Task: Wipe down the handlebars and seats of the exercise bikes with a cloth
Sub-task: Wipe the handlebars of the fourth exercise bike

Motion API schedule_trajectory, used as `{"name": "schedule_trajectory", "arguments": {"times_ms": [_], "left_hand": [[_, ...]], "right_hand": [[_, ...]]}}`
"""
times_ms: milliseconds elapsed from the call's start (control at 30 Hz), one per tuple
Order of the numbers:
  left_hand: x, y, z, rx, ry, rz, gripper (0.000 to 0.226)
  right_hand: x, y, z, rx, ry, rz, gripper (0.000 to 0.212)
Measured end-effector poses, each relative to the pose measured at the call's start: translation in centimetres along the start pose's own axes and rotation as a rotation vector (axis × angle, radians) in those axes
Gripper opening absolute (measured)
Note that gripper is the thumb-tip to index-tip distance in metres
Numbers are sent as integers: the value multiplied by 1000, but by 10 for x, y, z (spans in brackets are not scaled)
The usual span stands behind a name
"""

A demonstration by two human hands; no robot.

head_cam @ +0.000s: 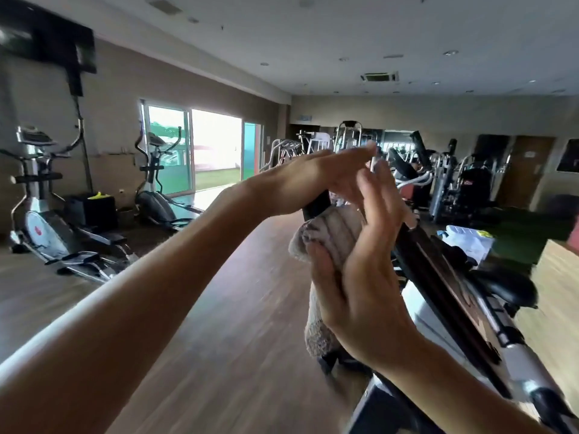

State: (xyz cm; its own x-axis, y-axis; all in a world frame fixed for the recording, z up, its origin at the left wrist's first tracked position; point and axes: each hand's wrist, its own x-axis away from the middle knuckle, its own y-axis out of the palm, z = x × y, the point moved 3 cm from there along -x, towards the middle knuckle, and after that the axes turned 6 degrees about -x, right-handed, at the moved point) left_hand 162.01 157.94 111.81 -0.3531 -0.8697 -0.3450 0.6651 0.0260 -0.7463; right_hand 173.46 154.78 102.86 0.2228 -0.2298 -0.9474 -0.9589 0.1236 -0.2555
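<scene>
Both hands flat-fingered: right hand (pixel 354 261) presses cloth (pixel 329 233) against handlebar (pixel 316 205), bar's long axis rising away; left hand (pixel 316 180) rests on top, nothing gripped.

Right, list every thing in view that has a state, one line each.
left hand: fingers straight, palm down on top of the dark bike part.
right hand: fingers straight, pressing the cloth.
cloth: bunched, pressed between right hand and bike, lower end hanging.
bike seat: bare, untouched.
sliding door: open to daylight.
wall screen: dark.
</scene>
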Motion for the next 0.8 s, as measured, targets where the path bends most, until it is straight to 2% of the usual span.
{"name": "schedule_trajectory", "arguments": {"times_ms": [67,100,167,233,333,400,467,600,800], "left_hand": [[-2,1,5,56,57,-32,60],[-3,3,6,70,100,-110,62],[-1,3,11,161,217,-224,82],[-6,0,0,225,234,-173,76],[-7,-4,-17,372,407,-314,89],[-10,-5,-16,471,388,-345,87],[-9,-5,-18,602,375,-444,87],[-20,-5,-32,667,513,-668,99],[-23,-8,-35,677,486,-724,105]], "right_hand": [[-1,-2,0,43,-17,11,66],[-2,-3,1,96,-23,0,66],[-3,-3,1,215,-23,-28,68],[-2,-3,-2,331,14,-27,68],[4,8,-10,495,86,35,66],[2,22,-15,603,104,119,67],[-5,39,-19,733,131,203,70],[-16,60,-25,953,137,308,75],[10,63,-24,1104,120,323,77]]}}
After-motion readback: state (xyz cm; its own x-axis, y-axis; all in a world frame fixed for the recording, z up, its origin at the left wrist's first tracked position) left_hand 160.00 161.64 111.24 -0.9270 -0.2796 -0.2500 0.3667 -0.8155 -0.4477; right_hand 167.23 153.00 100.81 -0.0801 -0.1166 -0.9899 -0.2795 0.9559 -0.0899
